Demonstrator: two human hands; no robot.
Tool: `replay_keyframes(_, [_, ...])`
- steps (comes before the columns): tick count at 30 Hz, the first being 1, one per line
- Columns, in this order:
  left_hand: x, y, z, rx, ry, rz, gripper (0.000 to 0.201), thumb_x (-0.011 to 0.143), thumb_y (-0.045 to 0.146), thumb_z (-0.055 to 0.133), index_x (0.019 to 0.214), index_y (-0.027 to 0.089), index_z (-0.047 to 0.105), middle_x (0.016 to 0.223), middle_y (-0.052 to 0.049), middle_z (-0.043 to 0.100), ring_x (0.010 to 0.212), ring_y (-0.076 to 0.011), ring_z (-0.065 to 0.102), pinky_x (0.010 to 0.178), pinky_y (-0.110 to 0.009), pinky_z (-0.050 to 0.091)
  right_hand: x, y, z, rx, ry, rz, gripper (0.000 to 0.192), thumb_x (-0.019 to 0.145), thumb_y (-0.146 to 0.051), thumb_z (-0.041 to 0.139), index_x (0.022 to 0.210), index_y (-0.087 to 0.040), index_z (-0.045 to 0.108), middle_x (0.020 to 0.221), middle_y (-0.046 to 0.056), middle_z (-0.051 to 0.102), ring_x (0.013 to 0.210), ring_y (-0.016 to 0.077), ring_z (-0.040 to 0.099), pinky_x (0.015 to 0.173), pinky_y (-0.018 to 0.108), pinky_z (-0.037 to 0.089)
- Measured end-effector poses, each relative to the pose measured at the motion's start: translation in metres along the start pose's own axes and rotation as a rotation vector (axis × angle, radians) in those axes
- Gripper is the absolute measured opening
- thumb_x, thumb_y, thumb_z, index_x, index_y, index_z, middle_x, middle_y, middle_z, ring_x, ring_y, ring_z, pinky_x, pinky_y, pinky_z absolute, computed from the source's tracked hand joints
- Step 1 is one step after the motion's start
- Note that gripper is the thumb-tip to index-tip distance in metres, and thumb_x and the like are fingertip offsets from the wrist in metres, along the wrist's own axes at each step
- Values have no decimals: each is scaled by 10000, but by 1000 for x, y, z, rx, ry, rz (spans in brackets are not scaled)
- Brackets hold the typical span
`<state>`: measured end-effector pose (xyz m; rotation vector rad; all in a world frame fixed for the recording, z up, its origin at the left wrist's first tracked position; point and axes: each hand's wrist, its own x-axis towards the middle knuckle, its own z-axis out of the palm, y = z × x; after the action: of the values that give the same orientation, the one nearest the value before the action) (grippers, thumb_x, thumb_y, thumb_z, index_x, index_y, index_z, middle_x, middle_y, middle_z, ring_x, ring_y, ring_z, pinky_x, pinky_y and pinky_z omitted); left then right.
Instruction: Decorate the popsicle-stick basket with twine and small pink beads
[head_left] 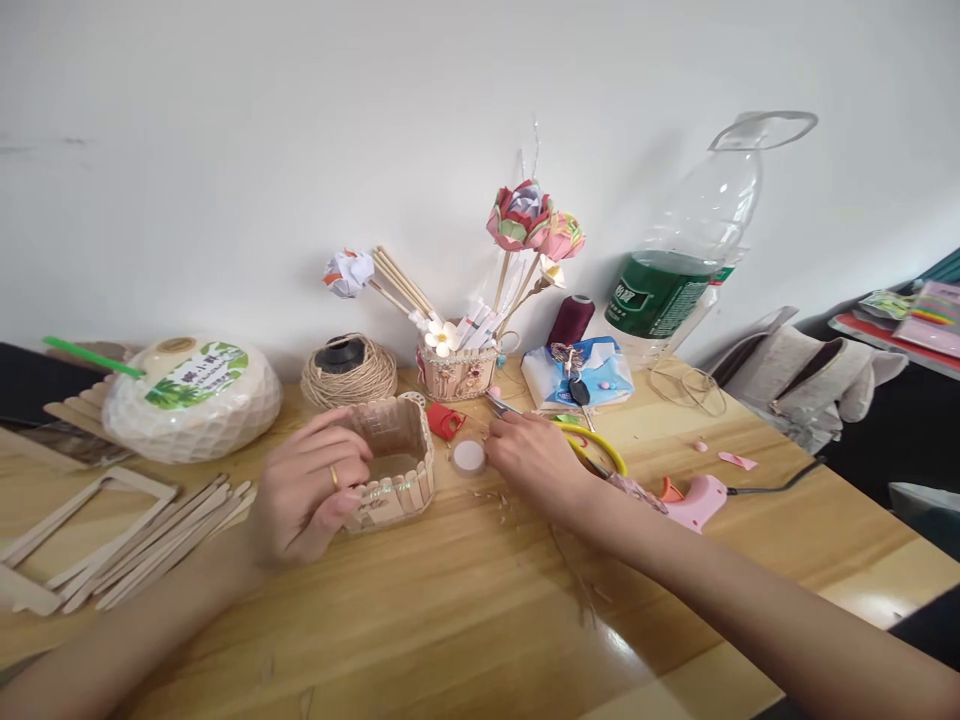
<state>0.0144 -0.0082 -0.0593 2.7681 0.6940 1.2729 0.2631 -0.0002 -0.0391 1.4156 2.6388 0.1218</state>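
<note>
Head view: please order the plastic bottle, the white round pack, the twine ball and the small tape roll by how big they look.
1. plastic bottle
2. white round pack, nearly as large, so this order is unsure
3. twine ball
4. small tape roll

The stick basket (pixel 395 462) sits mid-tabletop (pixel 465 610), with the twine ball (pixel 349 372) at its 11 o'clock and the tape roll (pixel 469 457) at 3 o'clock. Loose sticks (pixel 161 540) lie at 9 o'clock, the glue gun (pixel 694 498) beyond the roll at 3 o'clock.
</note>
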Motion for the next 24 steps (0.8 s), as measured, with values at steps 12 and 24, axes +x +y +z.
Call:
replay_keyframes(12, [11, 33, -22, -5, 122, -140, 235, 890, 175, 337, 864, 190, 570, 804, -72, 629, 950, -235, 557, 880, -446, 420, -19, 11, -6, 270, 83, 104, 145, 749, -109, 490, 730, -131, 632, 783, 97, 648, 743, 193, 578, 632, 274, 357])
replay_keyframes(24, [24, 83, 20, 6, -26, -271, 208, 870, 213, 516, 1072, 170, 537, 886, -52, 687, 752, -161, 655, 660, -280, 536, -51, -12, -23, 1086, -51, 124, 229, 805, -349, 490, 736, -156, 592, 606, -36, 512, 533, 73, 426, 479, 193, 322])
